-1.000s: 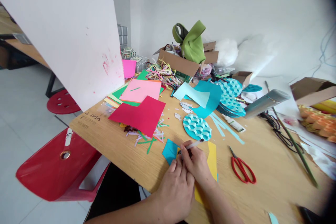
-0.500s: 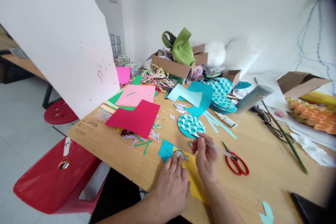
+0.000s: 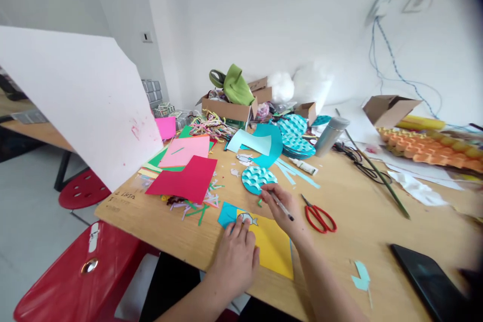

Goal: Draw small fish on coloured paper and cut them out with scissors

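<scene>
Right hand (image 3: pixel 284 220) and pen (image 3: pixel 281 205), a second ago crowded against the left hand over the paper, now stand off to the right, leaving most of the fish figure (image 3: pixel 247 219) in view (whether drawn or cut out cannot be told); marking appears paused. The fish lies at the far left corner of the yellow sheet (image 3: pixel 273 247), beside blue paper (image 3: pixel 226 213). The left hand (image 3: pixel 236 252) rests flattened, grasping nothing, its fingertips covering the fish's near edge. The right hand's fingers are closed around the pen. Surroundings: a scalloped turquoise disc (image 3: pixel 258 177) lies just beyond the right hand, hemming it in on the far side; red-handled scissors (image 3: pixel 320 219) lie to the right, red paper (image 3: pixel 184 181) to the left.
</scene>
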A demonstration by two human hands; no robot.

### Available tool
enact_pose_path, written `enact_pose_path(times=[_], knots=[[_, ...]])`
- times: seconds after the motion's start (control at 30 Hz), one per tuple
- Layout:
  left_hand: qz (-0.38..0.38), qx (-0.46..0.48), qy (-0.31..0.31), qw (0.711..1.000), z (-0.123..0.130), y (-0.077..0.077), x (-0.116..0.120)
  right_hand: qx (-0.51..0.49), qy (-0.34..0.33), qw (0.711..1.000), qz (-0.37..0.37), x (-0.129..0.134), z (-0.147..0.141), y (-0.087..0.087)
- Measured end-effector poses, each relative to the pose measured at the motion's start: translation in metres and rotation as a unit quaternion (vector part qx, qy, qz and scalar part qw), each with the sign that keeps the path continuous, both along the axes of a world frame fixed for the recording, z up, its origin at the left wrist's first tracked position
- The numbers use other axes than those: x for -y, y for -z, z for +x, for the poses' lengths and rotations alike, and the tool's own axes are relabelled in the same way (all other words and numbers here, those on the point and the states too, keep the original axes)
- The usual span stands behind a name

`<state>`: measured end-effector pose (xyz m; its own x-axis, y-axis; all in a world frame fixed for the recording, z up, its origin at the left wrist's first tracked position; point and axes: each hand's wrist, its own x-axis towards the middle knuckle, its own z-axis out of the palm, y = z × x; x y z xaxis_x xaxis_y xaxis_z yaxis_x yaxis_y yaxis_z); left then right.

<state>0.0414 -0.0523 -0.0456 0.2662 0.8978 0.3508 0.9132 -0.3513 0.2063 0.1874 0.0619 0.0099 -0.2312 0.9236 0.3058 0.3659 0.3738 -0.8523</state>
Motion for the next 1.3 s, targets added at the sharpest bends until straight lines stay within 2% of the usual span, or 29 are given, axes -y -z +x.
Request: enact_pose_path(times=[0.17,0.43,0.63,0.77,0.93,1.1,1.3], knots=[[-0.005,-0.004,0.005,1.000,-0.001,-0.003,-0.001,0.093,-0.019,0.995,0.026,0.015,0.017,-0.001],[0.028,-0.005,0.012,1.000,-0.002,-0.003,-0.001,0.200,-0.064,0.969,0.133,0.033,0.013,0.037],[0.029,0.007,0.013,0.999,-0.003,0.001,0.000,0.246,-0.064,0.948,0.194,0.037,0.007,0.041],[0.034,0.018,0.022,0.999,-0.005,-0.001,0.002,0.249,-0.064,0.945,0.201,0.038,0.008,0.044],[0.054,0.025,0.021,0.998,-0.006,-0.004,0.003,0.215,-0.057,0.956,0.192,0.037,0.009,0.045],[0.048,0.040,0.007,0.998,-0.006,-0.006,0.005,0.151,-0.017,0.972,0.182,0.035,0.012,0.043],[0.054,0.058,0.017,0.997,-0.007,-0.006,0.005,0.095,0.041,0.977,0.185,0.030,0.016,0.048]])
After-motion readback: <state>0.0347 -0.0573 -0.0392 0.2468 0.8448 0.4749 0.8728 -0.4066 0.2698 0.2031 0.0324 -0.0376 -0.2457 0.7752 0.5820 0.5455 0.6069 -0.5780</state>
